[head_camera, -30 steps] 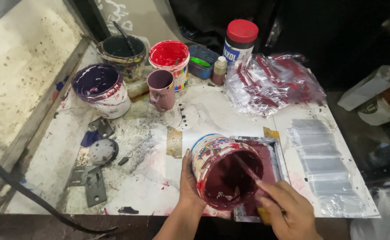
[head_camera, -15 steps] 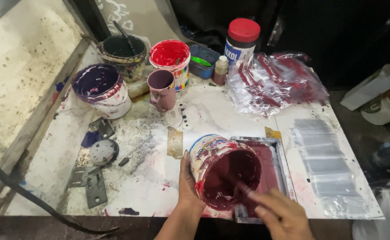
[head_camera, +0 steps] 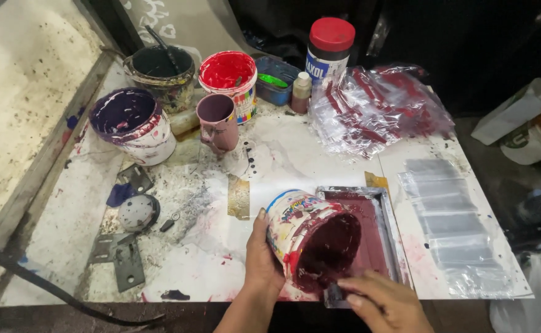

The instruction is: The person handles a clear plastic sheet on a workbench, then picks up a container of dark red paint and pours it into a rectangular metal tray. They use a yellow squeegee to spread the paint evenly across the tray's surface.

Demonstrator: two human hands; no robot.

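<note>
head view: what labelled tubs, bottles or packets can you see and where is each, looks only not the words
Tilted tub: front centre, held by the left hand, white with colourful print, maroon inside.
Jar: back centre, red lid, blue and white label.
Red paint tub: back, left of the jar, colourful printed side.
Small bottle: beside the jar, brown, pale cap.
Plastic packets: back right, clear with red.

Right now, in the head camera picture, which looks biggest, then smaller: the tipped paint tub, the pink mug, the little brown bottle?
1. Tipped paint tub, biggest, though it is nearest the camera.
2. Pink mug.
3. Little brown bottle, smallest.
</note>
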